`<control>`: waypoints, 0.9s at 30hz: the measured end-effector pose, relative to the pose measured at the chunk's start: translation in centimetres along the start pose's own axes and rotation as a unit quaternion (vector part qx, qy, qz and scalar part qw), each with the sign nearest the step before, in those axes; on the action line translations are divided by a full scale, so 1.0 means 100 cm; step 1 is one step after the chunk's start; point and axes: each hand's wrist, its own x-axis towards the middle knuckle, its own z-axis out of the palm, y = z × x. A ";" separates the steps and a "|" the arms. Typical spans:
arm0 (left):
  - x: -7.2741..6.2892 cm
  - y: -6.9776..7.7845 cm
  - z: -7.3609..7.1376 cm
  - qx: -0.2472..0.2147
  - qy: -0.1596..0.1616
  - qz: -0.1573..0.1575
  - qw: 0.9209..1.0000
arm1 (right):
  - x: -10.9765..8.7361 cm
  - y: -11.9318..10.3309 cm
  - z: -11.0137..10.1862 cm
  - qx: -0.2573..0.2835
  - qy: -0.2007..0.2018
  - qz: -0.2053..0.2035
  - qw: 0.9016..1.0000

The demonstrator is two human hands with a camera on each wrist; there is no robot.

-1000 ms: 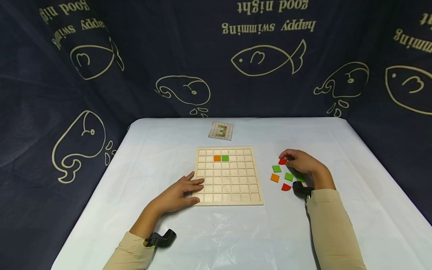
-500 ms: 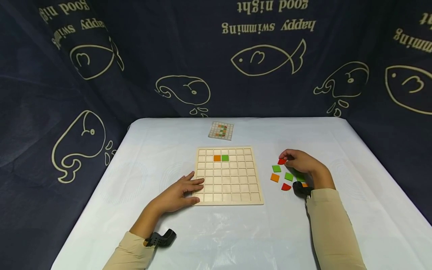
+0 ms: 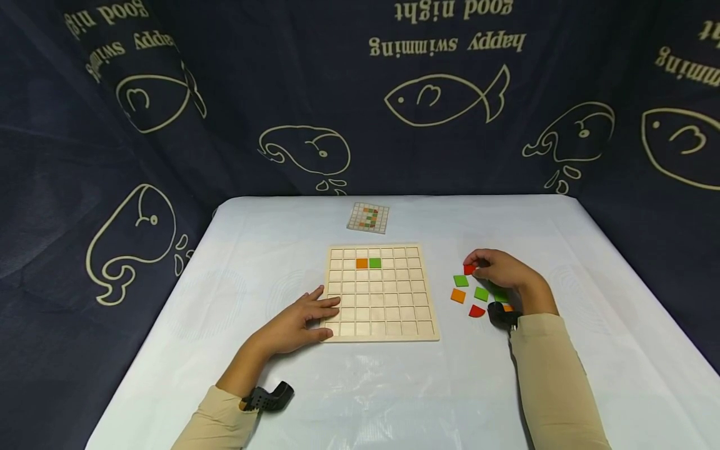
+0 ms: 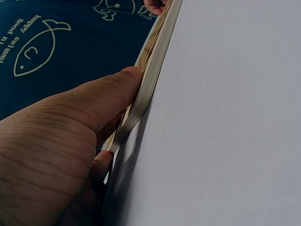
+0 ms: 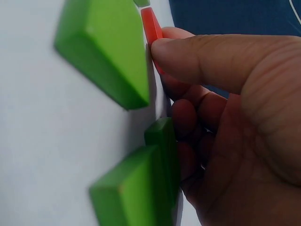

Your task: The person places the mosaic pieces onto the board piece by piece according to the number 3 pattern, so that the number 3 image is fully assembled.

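My left hand [image 3: 295, 322] rests on the left edge of a wooden grid board [image 3: 388, 292], fingers spread and fairly straight. In the left wrist view its thumb [image 4: 113, 92] lies against the board's edge. Two tiles sit side by side in the board's second row, an orange square [image 3: 362, 264] and a green square [image 3: 375, 263]. To the right of the board, my right hand [image 3: 506, 270] pinches a red tile [image 3: 469, 270] between thumb and fingers, low over the table. The right wrist view shows this red tile [image 5: 150, 23] tilted on edge, its lower end hidden by the thumb.
Loose tiles lie near the right hand: green squares [image 3: 460, 281] [image 3: 481, 294], an orange square [image 3: 458, 295] and a red quarter-circle [image 3: 477, 311]. Others are partly hidden under the right wrist. A small pattern card [image 3: 368, 218] lies behind the board on the white table [image 3: 360, 394].
The red tile has turned slightly in the right hand's fingers, and the fingertips have shifted a little to the left. The left hand and the board have stayed put.
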 end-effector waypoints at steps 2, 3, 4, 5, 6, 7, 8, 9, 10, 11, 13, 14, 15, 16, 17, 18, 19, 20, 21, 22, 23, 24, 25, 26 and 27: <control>0.000 -0.001 0.000 0.000 0.000 -0.002 1.000 | 0.000 0.000 0.000 0.004 0.000 0.002 1.000; 0.000 -0.001 0.000 0.001 0.000 -0.003 1.000 | 0.000 0.000 0.000 0.005 -0.001 0.001 1.000; 0.000 -0.001 0.000 0.001 0.000 -0.004 1.000 | -0.001 0.000 0.000 0.006 0.000 0.001 1.000; 0.000 -0.001 0.001 0.002 0.000 -0.004 1.000 | -0.001 0.000 0.000 0.007 0.000 0.001 1.000; 0.000 -0.002 0.001 0.002 0.000 -0.004 1.000 | -0.001 0.000 0.000 0.008 0.000 0.000 1.000; 0.000 -0.002 0.001 0.003 -0.001 -0.004 1.000 | -0.001 0.000 0.000 0.007 -0.001 -0.001 1.000; 0.000 -0.002 0.001 0.004 -0.001 -0.004 1.000 | -0.001 -0.001 0.000 0.008 -0.002 -0.001 1.000; 0.000 -0.002 0.001 0.004 -0.001 -0.003 1.000 | -0.001 -0.001 0.000 0.008 -0.002 -0.001 1.000; 0.000 -0.001 0.001 0.003 -0.001 -0.004 1.000 | -0.001 -0.001 0.000 0.007 -0.003 -0.002 1.000; 0.000 -0.001 0.001 0.003 -0.001 -0.004 1.000 | -0.001 -0.001 0.000 0.008 -0.003 0.000 1.000; 0.000 0.000 0.000 0.003 -0.001 -0.003 1.000 | -0.001 -0.001 0.000 0.008 -0.004 0.000 1.000; 0.000 0.000 0.000 0.003 -0.001 -0.003 1.000 | -0.001 -0.001 0.000 0.007 -0.005 -0.001 1.000; 0.000 0.000 0.000 0.003 0.000 -0.002 1.000 | -0.001 -0.001 0.000 0.006 -0.004 -0.003 1.000; 0.000 0.000 0.000 0.004 0.000 -0.002 1.000 | -0.001 0.000 0.001 0.006 -0.004 -0.003 1.000; 0.000 0.000 0.000 0.004 0.000 -0.001 1.000 | 0.000 -0.001 0.001 0.007 -0.001 -0.002 1.000; 0.000 0.000 0.000 0.005 -0.001 -0.001 1.000 | 0.000 0.000 0.001 0.005 -0.001 -0.004 1.000; 0.000 0.000 0.000 0.005 -0.001 -0.001 1.000 | 0.000 0.000 0.000 0.005 0.000 -0.004 1.000; 0.000 0.000 0.000 0.007 -0.001 -0.001 1.000 | 0.000 0.000 0.000 0.004 -0.001 -0.006 1.000; 0.000 -0.001 0.000 0.007 -0.001 -0.001 1.000 | 0.000 0.000 0.000 0.005 0.000 -0.005 1.000; 0.000 -0.001 0.000 0.008 -0.001 -0.002 1.000 | 0.000 0.000 0.000 0.005 -0.001 -0.004 1.000; 0.000 -0.001 0.000 0.008 -0.002 -0.002 1.000 | 0.000 0.000 0.000 0.006 0.000 -0.002 1.000; 0.000 -0.001 0.000 0.008 -0.002 -0.003 1.000 | 0.000 0.000 0.000 0.005 -0.001 -0.002 1.000; 0.000 -0.001 0.000 0.008 -0.002 -0.002 1.000 | 0.000 -0.001 0.000 0.005 -0.001 -0.001 1.000; 0.000 -0.001 0.000 0.007 -0.002 -0.002 1.000 | 0.000 -0.001 0.000 0.003 -0.001 0.000 1.000; 0.000 -0.001 0.000 0.005 -0.002 -0.001 1.000 | 0.000 -0.001 0.001 0.004 0.001 0.003 1.000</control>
